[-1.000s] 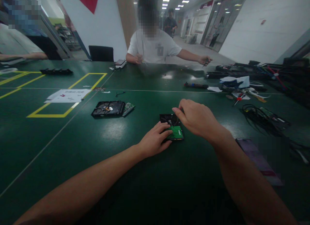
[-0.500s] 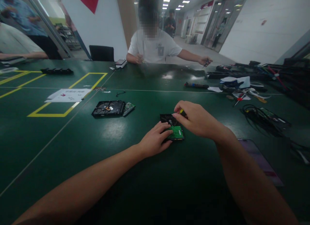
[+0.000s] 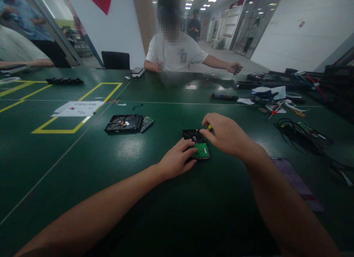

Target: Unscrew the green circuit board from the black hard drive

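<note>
A black hard drive (image 3: 190,134) with a green circuit board (image 3: 203,151) on its near half lies on the table in front of me. My left hand (image 3: 179,157) holds it steady, fingers across its left part and thumb along the near edge. Above the drive's far right corner, my right hand (image 3: 221,133) is closed around a screwdriver (image 3: 210,127); only a bit of its yellow-and-black handle shows, and its tip is hidden. To the left lies another black hard drive (image 3: 124,123), with a loose circuit board (image 3: 147,124) against its right side.
The green table (image 3: 132,198) carries a white paper (image 3: 79,108) within yellow tape. Right of me lie a phone (image 3: 295,181), black cables (image 3: 290,135), a red-handled screwdriver (image 3: 273,112) and a dark cylindrical tool (image 3: 224,97). A person (image 3: 177,52) sits opposite.
My right hand has shifted slightly up and to the right with the screwdriver. My left hand and the hard drive have stayed in place.
</note>
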Motion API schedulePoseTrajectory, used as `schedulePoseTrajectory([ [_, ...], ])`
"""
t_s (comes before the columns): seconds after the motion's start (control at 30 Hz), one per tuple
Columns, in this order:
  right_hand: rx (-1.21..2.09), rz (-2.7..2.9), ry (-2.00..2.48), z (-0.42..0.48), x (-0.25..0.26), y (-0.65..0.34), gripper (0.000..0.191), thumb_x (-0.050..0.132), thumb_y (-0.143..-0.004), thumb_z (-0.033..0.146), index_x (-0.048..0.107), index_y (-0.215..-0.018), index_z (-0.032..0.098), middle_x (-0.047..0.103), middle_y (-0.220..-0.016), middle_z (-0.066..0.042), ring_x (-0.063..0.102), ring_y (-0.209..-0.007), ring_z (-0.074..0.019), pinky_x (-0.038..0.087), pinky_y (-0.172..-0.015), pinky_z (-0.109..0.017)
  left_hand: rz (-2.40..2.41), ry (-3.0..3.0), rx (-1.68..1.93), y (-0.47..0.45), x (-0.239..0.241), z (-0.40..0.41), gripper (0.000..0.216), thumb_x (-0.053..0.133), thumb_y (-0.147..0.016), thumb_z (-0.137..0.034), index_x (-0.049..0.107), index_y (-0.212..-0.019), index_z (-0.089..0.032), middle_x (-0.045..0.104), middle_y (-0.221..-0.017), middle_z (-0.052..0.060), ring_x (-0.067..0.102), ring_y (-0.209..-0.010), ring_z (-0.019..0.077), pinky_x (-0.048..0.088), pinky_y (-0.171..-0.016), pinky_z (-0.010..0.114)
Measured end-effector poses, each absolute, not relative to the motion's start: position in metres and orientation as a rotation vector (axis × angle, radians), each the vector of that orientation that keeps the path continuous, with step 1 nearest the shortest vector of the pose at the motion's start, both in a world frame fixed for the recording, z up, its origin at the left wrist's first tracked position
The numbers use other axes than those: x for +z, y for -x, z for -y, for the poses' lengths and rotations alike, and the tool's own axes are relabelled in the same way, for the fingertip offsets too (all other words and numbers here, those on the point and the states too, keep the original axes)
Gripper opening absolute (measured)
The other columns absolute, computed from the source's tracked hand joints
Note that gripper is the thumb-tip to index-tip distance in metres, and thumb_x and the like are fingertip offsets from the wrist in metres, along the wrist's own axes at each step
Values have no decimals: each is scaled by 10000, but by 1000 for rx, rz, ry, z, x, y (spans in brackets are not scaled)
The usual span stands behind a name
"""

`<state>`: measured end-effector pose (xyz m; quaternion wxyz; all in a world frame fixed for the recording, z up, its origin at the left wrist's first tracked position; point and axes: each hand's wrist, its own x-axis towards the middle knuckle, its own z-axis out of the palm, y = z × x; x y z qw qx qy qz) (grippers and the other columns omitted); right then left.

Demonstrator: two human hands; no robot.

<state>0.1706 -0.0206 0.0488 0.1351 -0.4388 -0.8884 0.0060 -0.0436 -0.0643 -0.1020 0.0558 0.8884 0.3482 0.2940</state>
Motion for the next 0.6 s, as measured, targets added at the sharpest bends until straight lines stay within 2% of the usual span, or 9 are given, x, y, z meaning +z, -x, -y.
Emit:
schedulePoseTrajectory([
  [0.13, -77, 2532, 1530, 28, 55, -167, 215, 468, -1067, 343, 597, -1059, 171, 734, -1015, -145, 671, -812, -273, 404, -683, -374, -1055, -2691, 912, 44, -103, 64, 395, 657, -996, -309, 600, -1372, -203, 580, -1465, 160, 522, -1459, 351, 403, -1253, 637],
  [0.23, -108, 2510, 1670, 31, 58, -166, 259, 479, -1064, 394, 588, -1103, 162, 745, -957, -154, 674, -749, -282, 350, -623, -361, -1051, -2702, 893, 45, -104, 64, 404, 659, -996, -307, 593, -1379, -197, 576, -1474, 166, 519, -1461, 355, 396, -1253, 646],
  [0.33, -59, 2539, 1606, 31, 59, -168, 216, 556, -1027, 368, 586, -1092, 164, 743, -949, -143, 676, -786, -281, 366, -642, -356, -1043, -2706, 901, 46, -104, 64, 401, 655, -1001, -312, 596, -1376, -185, 580, -1467, 174, 521, -1458, 357, 392, -1253, 647],
  [0.43, 118, 2596, 1333, 27, 57, -171, 99, 615, -966, 250, 587, -1035, 185, 731, -1008, -107, 663, -856, -245, 419, -720, -344, -1048, -2701, 894, 46, -104, 64, 404, 655, -1002, -319, 600, -1380, -185, 582, -1466, 173, 528, -1451, 355, 390, -1254, 644],
  [0.53, 251, 2633, 1126, 24, 54, -172, 65, 608, -931, 178, 599, -993, 197, 713, -1018, -76, 643, -882, -215, 438, -775, -328, -1047, -2689, 887, 46, -102, 64, 424, 672, -988, -310, 600, -1390, -197, 576, -1479, 168, 528, -1451, 358, 398, -1248, 647],
  [0.6, 256, 2615, 1122, 24, 52, -171, 83, 596, -952, 206, 608, -1033, 193, 706, -1029, -79, 641, -899, -221, 442, -786, -333, -1048, -2689, 887, 46, -101, 65, 418, 673, -986, -306, 606, -1382, -190, 574, -1479, 172, 527, -1450, 360, 401, -1247, 644],
])
